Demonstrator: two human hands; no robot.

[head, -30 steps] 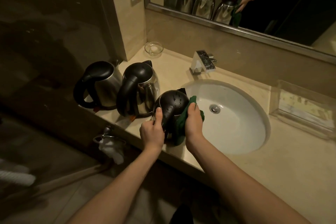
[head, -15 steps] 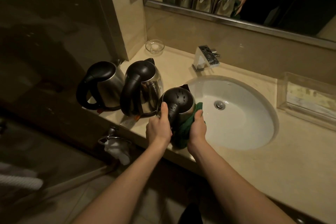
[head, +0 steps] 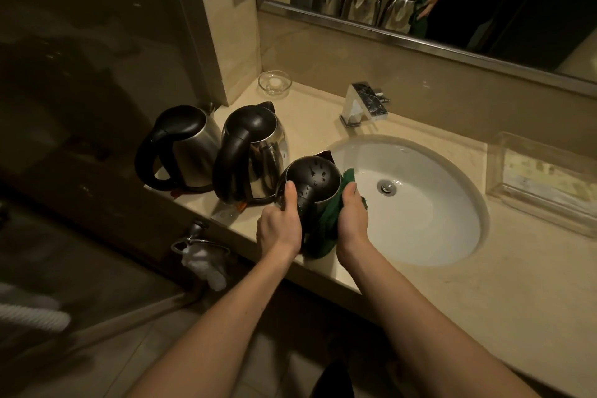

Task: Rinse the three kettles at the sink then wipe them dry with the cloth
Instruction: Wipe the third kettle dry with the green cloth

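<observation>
Gripping the kettle (head: pixel 315 176) by its handle in our curled left hand (head: pixel 279 229), we press the cloth (head: pixel 326 226) to its side with our right hand (head: pixel 352 220), cupped round the fabric. It stands at the front edge of the counter (head: pixel 323 119) beside the sink (head: pixel 452 203). Water beads its lid, so a hard wipe may slide it off or into the next kettle (head: pixel 255 152).

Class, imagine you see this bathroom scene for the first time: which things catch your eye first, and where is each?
The hands at the front edge of the counter: the left hand grips the handle of a wet kettle while the right hand presses a green cloth to its side. Just right lies the white sink; left stand the middle kettle and the far-left kettle. The mirror above reflects all three.
</observation>
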